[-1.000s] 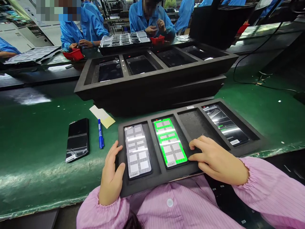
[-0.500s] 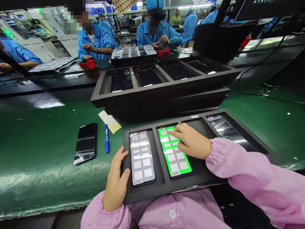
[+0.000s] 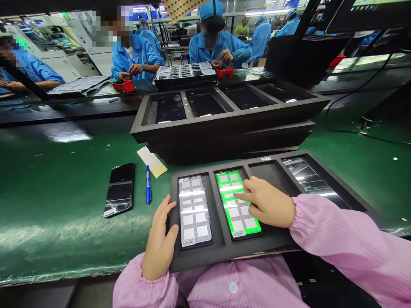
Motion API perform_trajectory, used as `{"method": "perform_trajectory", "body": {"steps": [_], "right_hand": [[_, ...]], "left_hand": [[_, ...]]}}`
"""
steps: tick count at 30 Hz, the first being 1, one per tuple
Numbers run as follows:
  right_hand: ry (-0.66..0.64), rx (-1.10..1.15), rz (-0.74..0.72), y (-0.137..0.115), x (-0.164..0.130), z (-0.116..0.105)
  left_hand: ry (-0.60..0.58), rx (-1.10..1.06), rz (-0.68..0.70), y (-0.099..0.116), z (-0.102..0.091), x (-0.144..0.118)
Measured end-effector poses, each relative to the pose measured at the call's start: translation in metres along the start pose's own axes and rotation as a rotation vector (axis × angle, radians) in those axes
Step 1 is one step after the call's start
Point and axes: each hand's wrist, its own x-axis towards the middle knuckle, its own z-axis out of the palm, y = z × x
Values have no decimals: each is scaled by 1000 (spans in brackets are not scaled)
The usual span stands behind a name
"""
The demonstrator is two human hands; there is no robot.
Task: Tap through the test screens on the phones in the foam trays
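Note:
A black foam tray (image 3: 199,256) lies at the table's front edge with phones in its compartments. My left hand (image 3: 159,241) rests against its left side, fingers stretched and thumb apart on the rim. In the leftmost compartment a phone (image 3: 195,211) shows a grey-and-white grid. The neighbouring phone (image 3: 239,214) shows the same kind of grid with green filling its border and two cross bands. My right hand (image 3: 268,201) is over this phone, holding nothing; its index finger points out onto the screen and the other fingers are curled. A dark-screened phone (image 3: 316,177) lies in the rightmost compartment.
Behind the tray stands a stack of black foam trays (image 3: 224,137) with phones on top. Left on the green table are a black phone (image 3: 119,190), a blue marker (image 3: 148,184) and a paper slip (image 3: 152,161). Co-workers in blue sit across, near red bins (image 3: 124,87).
My right index finger has moved down the screen from near the top band to the middle one, with the green trail unbroken. The view has shifted slightly. My left hand stays at the tray.

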Motion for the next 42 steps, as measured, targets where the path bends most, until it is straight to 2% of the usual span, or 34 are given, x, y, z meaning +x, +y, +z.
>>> {"method": "perform_trajectory", "body": {"steps": [15,19,23,28,38,42], "right_hand": [[-34,193,-63,-31,-50,4],[-33,252,-59,-31,-44,7],[68,181,-41,-29,-25,9],[29,74,-30,-28,-8,9],[210,-24,54,4,-33,13],[234,13,60,0,-35,8]], "left_hand": [[2,-24,-5,2,0,1],[2,-13,2,3,-1,1],[-3,-11,2,3,0,1],[-8,-7,-3,2,0,0],[-9,7,4,1,0,1],[2,10,11,1,0,1]]}}
